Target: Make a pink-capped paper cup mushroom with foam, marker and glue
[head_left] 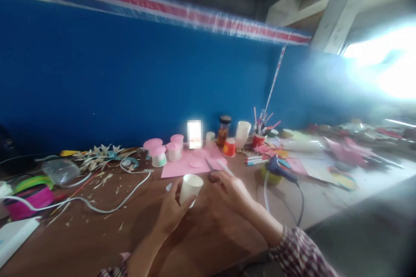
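Observation:
My left hand (171,211) is closed around a small white paper cup (190,188), held upright just above the brown table (97,233). Just right of the cup, my right hand (230,190) is closed on a pair of scissors (211,169), whose blades point up and to the left. Behind the hands lies a pink paper sheet (182,167). On and beside that sheet stand several white cups with pink round tops (158,156).
A blue glue gun (279,171) with its cord lies right of the hands. At the back stand a brown jar (223,130), a red cup (229,147), a stack of white cups (242,134) and a pen holder (259,138). White cable (97,207), scraps and a pink roll (27,199) clutter the left. Paper pieces cover the right.

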The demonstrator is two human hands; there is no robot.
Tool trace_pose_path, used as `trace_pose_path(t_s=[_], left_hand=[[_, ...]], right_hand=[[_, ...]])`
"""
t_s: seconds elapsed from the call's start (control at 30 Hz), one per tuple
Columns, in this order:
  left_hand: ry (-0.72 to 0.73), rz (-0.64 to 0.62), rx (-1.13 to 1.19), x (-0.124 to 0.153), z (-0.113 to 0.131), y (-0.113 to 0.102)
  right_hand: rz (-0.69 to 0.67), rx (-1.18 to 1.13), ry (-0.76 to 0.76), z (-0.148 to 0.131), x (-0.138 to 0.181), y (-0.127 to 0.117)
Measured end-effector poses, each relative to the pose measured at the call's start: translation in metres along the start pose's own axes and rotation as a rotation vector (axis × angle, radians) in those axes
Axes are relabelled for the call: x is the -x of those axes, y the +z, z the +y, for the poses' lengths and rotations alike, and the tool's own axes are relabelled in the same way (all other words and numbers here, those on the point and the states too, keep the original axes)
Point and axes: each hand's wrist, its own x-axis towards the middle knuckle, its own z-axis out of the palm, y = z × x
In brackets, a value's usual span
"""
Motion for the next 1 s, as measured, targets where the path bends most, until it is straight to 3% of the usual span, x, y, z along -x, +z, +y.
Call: trace_pose_path(t_s=[0.1,0.2,0.33,0.4,0.53,0.6,0.7,0.83,1.0], left_hand=[[0.015,0.125,-0.006,-0.001,0.005,-0.004],[0.072,0.310,0.047,-0.003,0.011,-0.015],[0.071,0.583,0.223,-0.011,0.002,-0.038],[0.027,0.653,0.364,-0.013,-0.007,-0.050],[-0.100,0.579,0.312,-0.005,-0.016,-0.071],[-0.121,0.532,0.116,0.001,-0.016,-0.076],[-0.083,0.559,-0.209,0.004,-0.014,-0.078],[-0.043,0.547,-0.504,-0.001,-0.017,-0.077],[-0.059,0.513,-0.627,0.001,-0.022,-0.075]], right_hand=[[0.004,0.156,0.240,0.034,0.002,-0.016],[-0.045,0.168,0.321,0.057,0.001,-0.019],[-0.093,0.144,0.390,0.066,-0.009,-0.002],[-0.093,0.116,0.435,0.068,-0.015,0.008],[-0.054,-0.023,0.492,0.072,-0.024,0.013],[-0.020,-0.151,0.493,0.071,-0.028,0.009],[0.008,-0.431,0.469,0.060,-0.033,0.009],[0.017,-0.885,0.425,0.036,-0.035,0.032],[0.022,-1.294,0.468,0.024,-0.030,0.063]])
